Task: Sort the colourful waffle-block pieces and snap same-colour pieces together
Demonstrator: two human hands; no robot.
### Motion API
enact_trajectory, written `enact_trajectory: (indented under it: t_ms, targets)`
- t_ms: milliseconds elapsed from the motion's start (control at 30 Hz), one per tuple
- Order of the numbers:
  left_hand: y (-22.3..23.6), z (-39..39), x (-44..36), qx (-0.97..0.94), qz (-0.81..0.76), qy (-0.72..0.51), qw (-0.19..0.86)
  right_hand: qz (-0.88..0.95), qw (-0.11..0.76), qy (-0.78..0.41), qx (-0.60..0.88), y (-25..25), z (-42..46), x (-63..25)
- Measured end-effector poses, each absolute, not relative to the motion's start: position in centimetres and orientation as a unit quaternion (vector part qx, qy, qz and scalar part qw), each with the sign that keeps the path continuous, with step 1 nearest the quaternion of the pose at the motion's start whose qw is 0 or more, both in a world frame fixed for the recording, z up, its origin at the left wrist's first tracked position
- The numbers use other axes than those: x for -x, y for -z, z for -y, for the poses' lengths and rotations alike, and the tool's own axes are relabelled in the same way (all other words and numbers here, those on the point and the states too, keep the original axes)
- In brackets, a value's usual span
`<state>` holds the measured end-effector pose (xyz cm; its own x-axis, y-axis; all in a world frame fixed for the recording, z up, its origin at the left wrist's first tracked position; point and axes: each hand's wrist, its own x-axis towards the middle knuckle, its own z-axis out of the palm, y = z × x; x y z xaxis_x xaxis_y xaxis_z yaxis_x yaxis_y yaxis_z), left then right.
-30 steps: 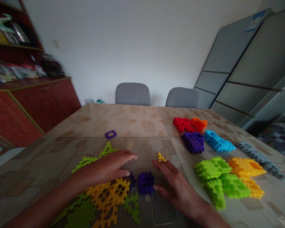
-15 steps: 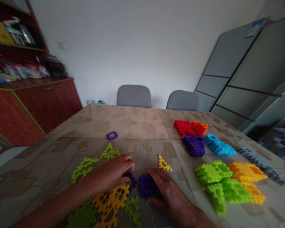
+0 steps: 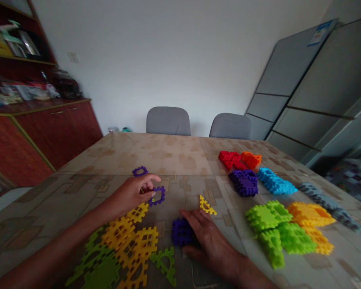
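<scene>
My left hand (image 3: pixel 132 194) is raised a little above the table and pinches a flat purple square tile (image 3: pixel 157 196) between thumb and fingers. My right hand (image 3: pixel 209 241) lies on the table with its fingers curled against a small stack of purple tiles (image 3: pixel 181 233). Below the left hand sit several yellow square tiles (image 3: pixel 132 237) and green tiles (image 3: pixel 100 269). A yellow triangle tile (image 3: pixel 207 205) lies just beyond the right hand. Another purple square tile (image 3: pixel 140 171) lies farther back.
Sorted tile stacks stand at the right: red (image 3: pixel 231 157), orange (image 3: pixel 251 159), purple (image 3: pixel 244 182), blue (image 3: pixel 274 181), green (image 3: pixel 273 228), yellow-orange (image 3: pixel 313 220), grey (image 3: pixel 327 200). Two grey chairs (image 3: pixel 168 120) stand at the table's far edge. A red cabinet (image 3: pixel 42 132) is at left.
My left hand has lifted a purple square tile from beside the stack and moved it up and back. My right hand has closed in on the purple stack.
</scene>
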<state>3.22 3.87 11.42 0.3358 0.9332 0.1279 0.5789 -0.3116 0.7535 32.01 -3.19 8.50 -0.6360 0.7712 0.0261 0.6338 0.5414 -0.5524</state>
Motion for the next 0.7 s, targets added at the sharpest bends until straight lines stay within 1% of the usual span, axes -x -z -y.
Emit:
enact_trajectory:
  t_ms: [67, 100, 200, 267, 333, 433, 533, 600, 700]
  targets:
    - [-12.2, -3.8, -2.9, -0.732, -0.504, -0.317, 0.333, 0.858, 0.163, -0.266, 0.408, -8.7, 3.2, -32.3]
    - [-12.6, -3.5, -3.0, -0.722, -0.501, -0.326, 0.349, 0.849, 0.194, -0.270, 0.410, -8.8, 3.2, -32.5]
    - [-13.2, -2.0, -4.5, -0.700, -0.481, -0.341, 0.403, 0.800, 0.326, -0.289, 0.413, -9.0, 3.3, -32.8]
    - [-13.0, -0.7, -6.3, -0.688, -0.461, -0.346, 0.440, 0.756, 0.399, -0.328, 0.403, -8.9, 3.4, -32.8]
    - [-12.6, 0.6, -8.2, -0.681, -0.440, -0.347, 0.472, 0.716, 0.437, -0.387, 0.383, -8.8, 3.6, -32.6]
    - [-11.7, 2.0, -10.1, -0.679, -0.410, -0.339, 0.506, 0.675, 0.447, -0.459, 0.366, -8.7, 3.7, -32.4]
    - [-10.8, 2.6, -10.4, -0.701, -0.389, -0.320, 0.504, 0.685, 0.408, -0.477, 0.369, -9.4, 3.6, -33.1]
    - [-10.2, 2.7, -10.1, -0.732, -0.409, -0.298, 0.455, 0.712, 0.376, -0.456, 0.380, -10.3, 3.3, -34.1]
    - [-9.3, 2.9, -10.1, -0.785, -0.450, -0.234, 0.356, 0.743, 0.350, -0.387, 0.419, -11.5, 2.8, -35.7]
